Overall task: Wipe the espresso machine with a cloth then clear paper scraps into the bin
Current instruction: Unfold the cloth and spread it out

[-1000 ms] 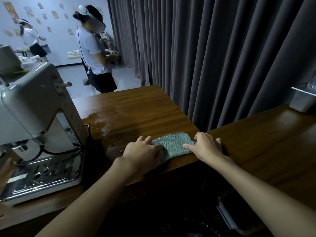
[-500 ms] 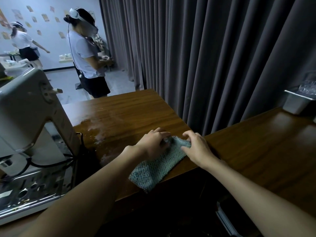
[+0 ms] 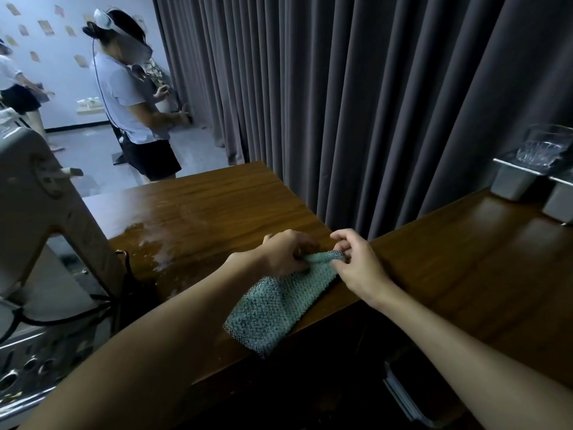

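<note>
A teal knitted cloth (image 3: 273, 308) lies on the inner corner of the wooden counter (image 3: 217, 209), its lower part hanging over the front edge. My left hand (image 3: 285, 252) grips the cloth's upper edge with curled fingers. My right hand (image 3: 359, 265) pinches the same edge at its right corner. The pale espresso machine (image 3: 40, 218) stands at the left, with its steel drip tray (image 3: 28, 370) and black cables below. I see no paper scraps and no bin.
Dark curtains (image 3: 356, 103) hang right behind the counter. Two grey metal containers (image 3: 524, 178), one with a clear glass on it, stand at the far right. A smear marks the wood near the machine. A person with a headset (image 3: 133, 97) stands beyond the counter; another is far left.
The cloth lay flat under both hands; both hands have since gripped its top edge and pulled it open, so it now hangs over the counter's front edge. The view has shifted right.
</note>
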Available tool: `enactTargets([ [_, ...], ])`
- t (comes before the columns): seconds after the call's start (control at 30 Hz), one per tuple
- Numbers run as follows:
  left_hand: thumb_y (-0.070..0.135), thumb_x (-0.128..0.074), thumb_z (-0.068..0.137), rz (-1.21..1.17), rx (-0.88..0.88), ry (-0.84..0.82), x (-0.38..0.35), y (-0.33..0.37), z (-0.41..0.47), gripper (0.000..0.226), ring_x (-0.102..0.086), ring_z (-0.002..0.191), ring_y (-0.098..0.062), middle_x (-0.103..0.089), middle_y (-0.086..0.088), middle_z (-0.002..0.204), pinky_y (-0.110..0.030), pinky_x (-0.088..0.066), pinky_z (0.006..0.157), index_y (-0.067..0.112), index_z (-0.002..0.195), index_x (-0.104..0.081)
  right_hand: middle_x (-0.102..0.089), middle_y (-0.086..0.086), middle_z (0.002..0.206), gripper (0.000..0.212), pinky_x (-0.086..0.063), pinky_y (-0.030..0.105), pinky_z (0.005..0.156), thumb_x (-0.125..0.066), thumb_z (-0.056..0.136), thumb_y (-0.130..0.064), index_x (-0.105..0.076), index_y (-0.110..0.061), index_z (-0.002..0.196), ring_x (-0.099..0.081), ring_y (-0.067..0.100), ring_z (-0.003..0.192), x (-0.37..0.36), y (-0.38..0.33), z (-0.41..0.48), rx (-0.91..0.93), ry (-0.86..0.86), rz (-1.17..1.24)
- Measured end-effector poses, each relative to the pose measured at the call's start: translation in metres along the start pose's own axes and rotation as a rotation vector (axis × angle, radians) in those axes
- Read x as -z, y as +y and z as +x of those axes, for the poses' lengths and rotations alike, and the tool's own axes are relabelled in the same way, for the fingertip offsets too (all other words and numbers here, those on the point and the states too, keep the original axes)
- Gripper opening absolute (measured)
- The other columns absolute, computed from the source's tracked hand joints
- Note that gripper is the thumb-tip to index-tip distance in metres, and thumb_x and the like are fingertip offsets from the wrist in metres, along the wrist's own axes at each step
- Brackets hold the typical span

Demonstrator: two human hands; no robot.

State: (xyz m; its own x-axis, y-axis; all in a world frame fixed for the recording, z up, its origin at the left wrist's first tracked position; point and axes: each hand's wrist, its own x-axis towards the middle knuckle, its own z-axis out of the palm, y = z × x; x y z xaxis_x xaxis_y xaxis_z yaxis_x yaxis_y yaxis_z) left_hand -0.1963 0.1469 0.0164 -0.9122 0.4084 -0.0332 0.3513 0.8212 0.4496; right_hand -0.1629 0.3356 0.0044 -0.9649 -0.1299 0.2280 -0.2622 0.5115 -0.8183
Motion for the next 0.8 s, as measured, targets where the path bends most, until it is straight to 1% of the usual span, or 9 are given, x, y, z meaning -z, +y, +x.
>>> enactTargets([
  [0.03,0.011,-0.075,0.085,-0.033,-0.022,0.012,0.003,0.0,-0.003,0.045,-0.063,0.111,-0.021,-0.067,0.001,0.116,-0.031,-0.048,0.096,0.015,0.129,-0.065,-0.053,-0.004,0.088,0.043,-0.043,0.007,0.064,-0.065,0.084,0.005,-0.055,-0.013,0.122,-0.053,0.006,0.075,0.0,-0.001,0.0,0.01,0.005,0.009],
  [0.1,0.005,-0.075,0.083,-0.039,-0.055,0.053,0.014,0.001,-0.012,0.03,-0.064,0.1,-0.021,-0.065,0.002,0.104,-0.011,-0.046,0.077,0.009,0.113,-0.072,-0.054,-0.005,0.088,0.042,-0.044,0.008,0.065,-0.066,0.084,0.004,-0.056,-0.014,0.12,-0.053,0.006,0.076,0.0,-0.006,-0.001,0.026,0.0,0.016],
  [0.2,0.005,-0.079,0.08,-0.044,-0.052,0.139,0.03,0.006,-0.036,0.024,-0.056,0.089,-0.015,-0.056,0.004,0.101,-0.011,-0.04,0.069,0.018,0.096,-0.066,-0.056,-0.003,0.093,0.036,-0.047,0.015,0.074,-0.067,0.082,0.003,-0.061,-0.016,0.112,-0.056,0.01,0.085,-0.001,-0.019,-0.006,0.073,0.001,0.002],
  [0.27,0.003,-0.08,0.079,-0.082,-0.065,0.153,0.035,0.008,-0.061,0.024,-0.059,0.086,-0.018,-0.062,0.001,0.1,-0.025,-0.048,0.072,0.015,0.092,-0.063,-0.059,-0.004,0.093,0.032,-0.049,0.018,0.076,-0.07,0.081,0.001,-0.064,-0.018,0.105,-0.059,0.011,0.086,0.002,-0.029,-0.015,0.134,-0.077,0.031],
  [0.4,0.003,-0.071,0.086,0.088,-0.005,-0.036,0.039,-0.001,-0.109,0.026,-0.061,0.107,-0.02,-0.062,0.002,0.115,-0.04,-0.051,0.092,0.015,0.108,-0.067,-0.069,-0.005,0.086,0.025,-0.051,0.016,0.071,-0.079,0.08,-0.021,-0.069,-0.021,0.104,-0.065,0.005,0.077,0.009,-0.041,-0.041,0.118,-0.521,0.288],
  [0.5,-0.001,-0.059,0.094,0.148,0.078,-0.03,0.035,-0.006,-0.123,0.038,-0.051,0.13,-0.02,-0.057,0.003,0.133,-0.042,-0.043,0.108,0.022,0.123,-0.066,-0.067,-0.001,0.086,0.012,-0.048,0.015,0.071,-0.072,0.087,-0.017,-0.071,-0.016,0.098,-0.061,0.0,0.077,-0.003,-0.039,-0.052,0.141,-0.354,0.206],
  [0.6,0.002,-0.058,0.096,0.088,-0.039,0.136,0.022,0.002,-0.121,0.035,-0.056,0.127,-0.021,-0.06,-0.005,0.135,-0.028,-0.042,0.107,0.013,0.129,-0.066,-0.062,-0.003,0.095,0.008,-0.045,0.024,0.082,-0.068,0.089,-0.017,-0.07,-0.014,0.097,-0.058,0.01,0.091,-0.022,-0.034,-0.061,0.192,-0.268,0.007],
  [0.7,0.019,-0.062,0.098,0.128,-0.048,-0.007,0.007,0.0,-0.118,0.043,-0.037,0.145,-0.017,-0.043,-0.004,0.156,-0.024,-0.028,0.116,0.02,0.141,-0.057,-0.056,-0.012,0.106,0.019,-0.033,0.032,0.091,-0.064,0.09,-0.038,-0.067,-0.026,0.105,-0.047,0.009,0.107,-0.037,-0.028,-0.074,0.301,-0.241,-0.273],
  [0.8,0.041,-0.053,0.102,0.185,0.049,-0.091,0.001,-0.014,-0.128,0.05,-0.02,0.153,-0.014,-0.028,0.003,0.164,-0.032,-0.018,0.124,0.033,0.15,-0.044,-0.049,-0.013,0.124,0.038,-0.022,0.032,0.097,-0.052,0.092,-0.053,-0.06,-0.03,0.121,-0.037,0.007,0.122,-0.049,-0.025,-0.083,0.34,-0.295,-0.429],
])
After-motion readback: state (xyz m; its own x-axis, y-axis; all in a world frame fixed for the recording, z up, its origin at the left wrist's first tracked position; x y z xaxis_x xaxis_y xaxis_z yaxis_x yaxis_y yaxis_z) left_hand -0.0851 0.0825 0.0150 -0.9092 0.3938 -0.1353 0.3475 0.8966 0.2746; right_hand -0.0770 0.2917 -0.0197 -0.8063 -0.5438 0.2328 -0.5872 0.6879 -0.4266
